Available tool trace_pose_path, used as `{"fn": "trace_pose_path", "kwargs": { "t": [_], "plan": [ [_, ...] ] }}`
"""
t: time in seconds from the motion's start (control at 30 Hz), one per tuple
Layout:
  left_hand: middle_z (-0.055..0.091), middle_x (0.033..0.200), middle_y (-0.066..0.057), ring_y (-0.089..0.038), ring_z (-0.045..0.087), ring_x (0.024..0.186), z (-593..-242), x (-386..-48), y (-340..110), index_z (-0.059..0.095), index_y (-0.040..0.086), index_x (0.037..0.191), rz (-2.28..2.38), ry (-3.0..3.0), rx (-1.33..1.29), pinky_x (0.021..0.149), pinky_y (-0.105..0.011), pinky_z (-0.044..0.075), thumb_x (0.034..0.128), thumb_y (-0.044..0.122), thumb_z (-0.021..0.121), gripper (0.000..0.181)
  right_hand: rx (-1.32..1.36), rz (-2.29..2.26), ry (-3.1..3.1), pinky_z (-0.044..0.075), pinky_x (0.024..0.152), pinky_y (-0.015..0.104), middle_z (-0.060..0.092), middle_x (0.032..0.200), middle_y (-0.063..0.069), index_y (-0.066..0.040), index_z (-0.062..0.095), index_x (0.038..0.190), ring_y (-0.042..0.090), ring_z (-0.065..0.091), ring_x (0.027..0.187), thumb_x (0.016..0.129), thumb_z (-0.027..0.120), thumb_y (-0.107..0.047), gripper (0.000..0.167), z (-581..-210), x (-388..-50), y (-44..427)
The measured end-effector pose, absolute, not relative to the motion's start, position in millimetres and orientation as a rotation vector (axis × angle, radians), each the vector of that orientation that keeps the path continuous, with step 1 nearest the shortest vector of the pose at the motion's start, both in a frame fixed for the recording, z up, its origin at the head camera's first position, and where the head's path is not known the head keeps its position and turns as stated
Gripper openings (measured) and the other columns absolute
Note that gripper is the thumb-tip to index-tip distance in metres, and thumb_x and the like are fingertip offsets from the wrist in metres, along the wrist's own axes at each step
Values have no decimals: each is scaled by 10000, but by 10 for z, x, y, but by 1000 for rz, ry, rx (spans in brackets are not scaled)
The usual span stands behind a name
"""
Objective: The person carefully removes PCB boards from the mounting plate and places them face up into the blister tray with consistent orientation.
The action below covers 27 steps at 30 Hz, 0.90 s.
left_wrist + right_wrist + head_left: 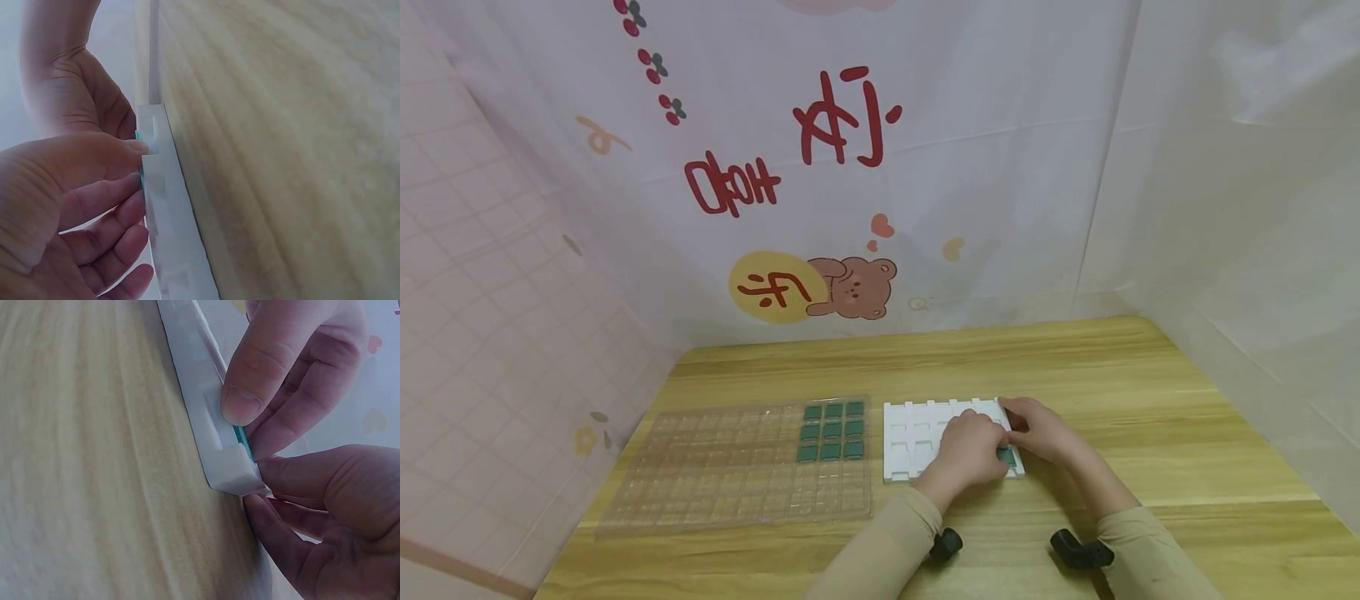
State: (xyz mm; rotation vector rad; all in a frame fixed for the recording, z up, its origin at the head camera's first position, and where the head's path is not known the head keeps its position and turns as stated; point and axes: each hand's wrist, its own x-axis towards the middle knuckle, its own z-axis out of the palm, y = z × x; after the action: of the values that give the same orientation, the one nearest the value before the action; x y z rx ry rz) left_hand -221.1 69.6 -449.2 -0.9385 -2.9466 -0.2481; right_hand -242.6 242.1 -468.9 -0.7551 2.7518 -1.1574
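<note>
A white tray (921, 433) with rows of square compartments lies on the table under both hands. In its near right compartment sits a small green square piece (1007, 457); its edge (242, 439) shows between finger and thumb in the right wrist view. My left hand (968, 446) reaches over the tray and pinches this piece at the slot, thumb (128, 150) on the near side. With my right hand (1043, 429) I grip the tray's right edge, thumb and fingers (281, 537) around the corner. The left hand covers several compartments.
Left of the white tray lies a clear plastic tray (730, 467) with many pockets; several green square pieces (831, 430) fill its upper right part. Black wrist mounts (1078, 552) sit near both sleeves. A printed curtain (1000, 167) hangs behind the wooden table (1150, 400).
</note>
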Motion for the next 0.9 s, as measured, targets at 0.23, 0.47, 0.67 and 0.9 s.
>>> {"fn": "trace_pose_path", "kwargs": {
  "t": [0.23,0.47,0.67,0.9],
  "plan": [
    [524,658,145,-92,435,712,-4477,-2218,684,752,271,799,-285,-2951,-951,623,-252,356,718,286,816,104,-797,-1163,2745,479,894,514,617,1168,263,200,498,1297,363,601,1038,864,725,-7,531,-4689,-2429,2430],
    [551,678,151,-85,446,717,-4480,-2226,680,766,281,827,-288,-2939,-949,632,-247,368,709,291,816,129,-794,-1171,2740,485,894,487,629,1160,244,186,512,1294,347,606,1037,869,721,-10,513,-4700,-2445,2435],
    [585,735,158,-80,460,738,-4460,-2206,666,776,290,884,-303,-2932,-946,654,-242,381,716,303,820,174,-753,-1149,2754,447,938,562,597,1215,287,198,481,1319,413,572,1105,868,728,-20,559,-4702,-2433,2432],
    [655,873,181,-64,490,806,-4487,-2191,594,783,298,1004,-387,-2936,-926,713,-219,397,754,311,805,252,-708,-1109,2801,405,969,604,558,1252,312,181,477,1337,460,515,1154,867,748,-84,604,-4698,-2410,2443]
  ]
}}
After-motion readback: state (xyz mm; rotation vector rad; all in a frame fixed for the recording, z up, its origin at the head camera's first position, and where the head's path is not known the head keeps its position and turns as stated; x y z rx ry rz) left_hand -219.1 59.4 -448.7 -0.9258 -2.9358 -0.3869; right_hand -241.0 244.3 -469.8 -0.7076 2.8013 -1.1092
